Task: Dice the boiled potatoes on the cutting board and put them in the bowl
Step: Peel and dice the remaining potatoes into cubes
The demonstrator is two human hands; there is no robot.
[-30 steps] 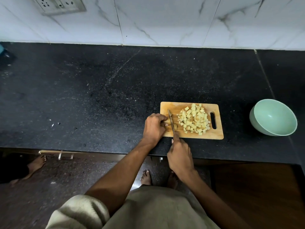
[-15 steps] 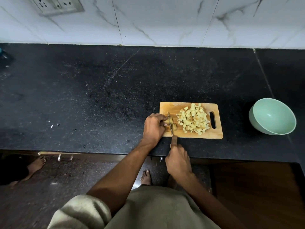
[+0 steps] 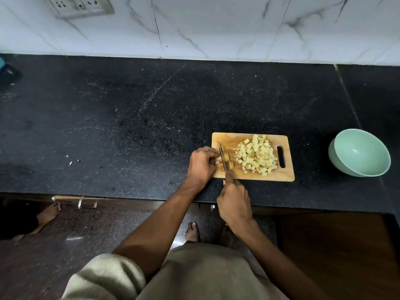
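The knife (image 3: 222, 155) has moved since a moment ago: its blade now reaches farther across the cutting board (image 3: 253, 176), and its tip is near the far left corner. The right hand (image 3: 234, 204) has slid a bit closer to the board. Its grip is curled tight round the knife handle, with one finger lying along the top.

The left hand (image 3: 202, 164) sits at the left end of the board. Its fingers are curled and pinch the potato piece (image 3: 227, 158) just left of the blade. Cut round slices lie just right of the blade.

On the right part of the board is a heap of potato cubes (image 3: 256, 154). They are small and pale yellow. The heap sits near the handle hole of the board.

The green bowl (image 3: 359, 155) stands on the dark desk (image 3: 129, 126), well to the right of the board. It tips a little toward the left. Nothing can be seen inside it.

A white wall (image 3: 216, 24) runs along the far side of the desk.
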